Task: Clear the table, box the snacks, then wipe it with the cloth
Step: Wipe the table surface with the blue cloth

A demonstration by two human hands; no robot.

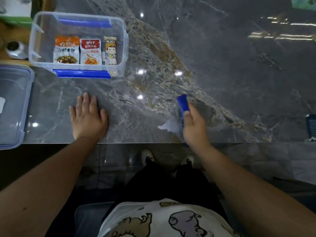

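Right hand (195, 127) clenched on blue object (183, 104), kind unclear. Left hand (88, 115) released, flat on table (222, 74). Beyond left hand: open clear box (124, 41) with three snack packets (80, 51). Left of it: lidded container (14, 106), cut off.

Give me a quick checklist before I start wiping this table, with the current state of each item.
1. Snacks boxed: three snack packets lie in the clear box. Ok.
2. Box closed: the lid lies apart at the table's left edge. Not ok.
3. Cloth in hand: right hand holds a blue item; whether it is the cloth, cannot tell.
4. Left hand free: flat on the table, holding nothing. Ok.
5. Table cleared: a white scrap lies beside the right hand. Not ok.
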